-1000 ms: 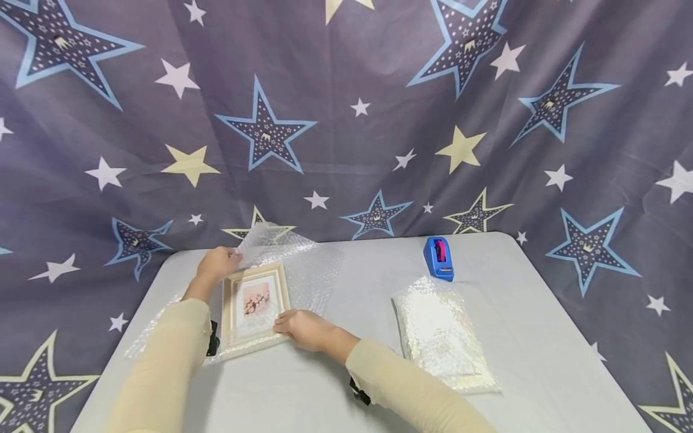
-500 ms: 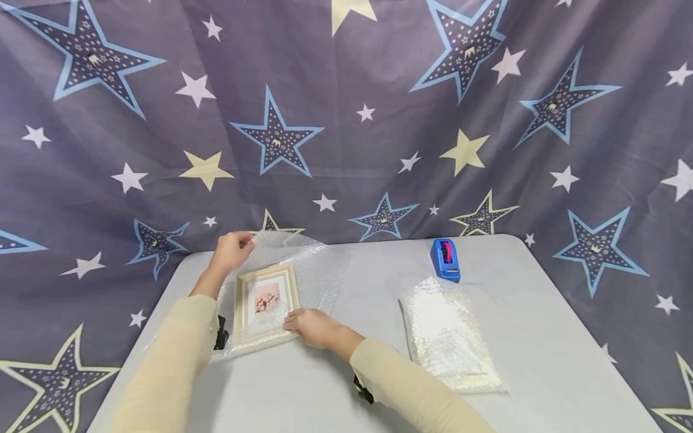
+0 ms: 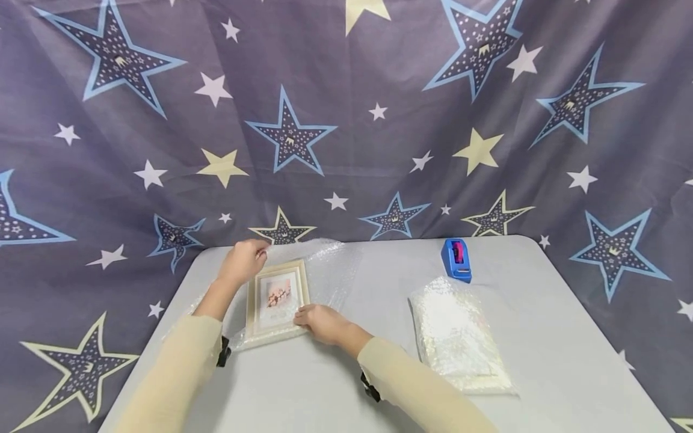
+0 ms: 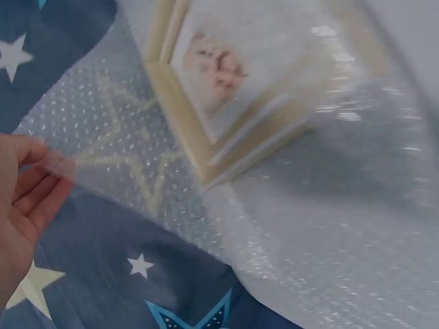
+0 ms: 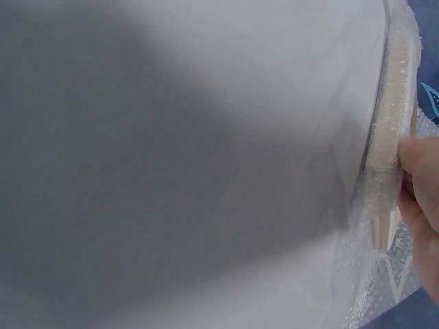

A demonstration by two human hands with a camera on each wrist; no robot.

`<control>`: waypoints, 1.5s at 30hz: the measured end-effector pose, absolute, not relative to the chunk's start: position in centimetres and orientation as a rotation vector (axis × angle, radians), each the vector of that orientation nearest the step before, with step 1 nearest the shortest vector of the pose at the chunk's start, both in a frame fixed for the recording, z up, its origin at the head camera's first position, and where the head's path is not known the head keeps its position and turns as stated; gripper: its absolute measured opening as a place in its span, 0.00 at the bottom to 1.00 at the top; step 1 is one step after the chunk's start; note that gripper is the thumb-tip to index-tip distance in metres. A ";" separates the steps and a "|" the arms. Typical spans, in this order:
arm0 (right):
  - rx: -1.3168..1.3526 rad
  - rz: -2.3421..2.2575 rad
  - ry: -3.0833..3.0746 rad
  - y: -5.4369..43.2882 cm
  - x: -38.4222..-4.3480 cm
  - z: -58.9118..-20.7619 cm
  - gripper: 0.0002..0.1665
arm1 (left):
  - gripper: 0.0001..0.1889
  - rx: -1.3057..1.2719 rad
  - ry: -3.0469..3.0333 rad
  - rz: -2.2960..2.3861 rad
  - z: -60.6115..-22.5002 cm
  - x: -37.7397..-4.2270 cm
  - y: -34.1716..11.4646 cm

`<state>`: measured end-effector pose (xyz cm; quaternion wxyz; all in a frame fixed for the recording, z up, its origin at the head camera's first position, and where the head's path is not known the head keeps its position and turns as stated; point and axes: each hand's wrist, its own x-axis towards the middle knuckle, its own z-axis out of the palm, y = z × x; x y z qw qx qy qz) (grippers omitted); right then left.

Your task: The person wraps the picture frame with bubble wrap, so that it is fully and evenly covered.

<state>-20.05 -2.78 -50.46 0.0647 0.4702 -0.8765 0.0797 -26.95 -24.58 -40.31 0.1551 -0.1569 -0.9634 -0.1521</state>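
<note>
The right hand (image 3: 322,323) pinches the picture frame (image 3: 278,293) at its wrapped near right corner, hiding a little of it; bubble wrap (image 3: 335,270) clouds the near end, and blur softens the left wrist view. The frame is picture-up at the worktop's (image 3: 303,391) left, long axis running away from the person. The left hand (image 3: 246,263) pinches the wrap's edge. Glare veils 1 wrapped parcel (image 3: 457,331) at right.

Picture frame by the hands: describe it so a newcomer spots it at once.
On the left half of the light table, the left hand and right hand flank a pale picture frame. Its pink picture shows clearly, unlike the bubble-wrapped package further right.
</note>
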 end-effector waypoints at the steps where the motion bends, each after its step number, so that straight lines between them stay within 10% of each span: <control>1: 1.425 0.239 -2.635 -2.8 -20.1 -50.5 0.15 | 0.10 -0.461 -2.756 -0.410 -40.6 -26.3 -24.5; 12: 1.429 0.255 -2.663 -2.9 -20.1 -50.3 0.15 | 0.02 -0.547 -2.779 -0.341 -45.4 -21.1 -24.0; 21: 1.408 0.247 -2.703 -2.9 -20.1 -50.0 0.16 | 0.16 -0.605 -2.789 -0.289 -49.9 -19.7 -24.2; 45: 1.389 0.289 -2.731 -3.1 -20.1 -49.9 0.16 | 0.11 -0.881 -2.565 -0.313 -51.5 -19.3 -26.4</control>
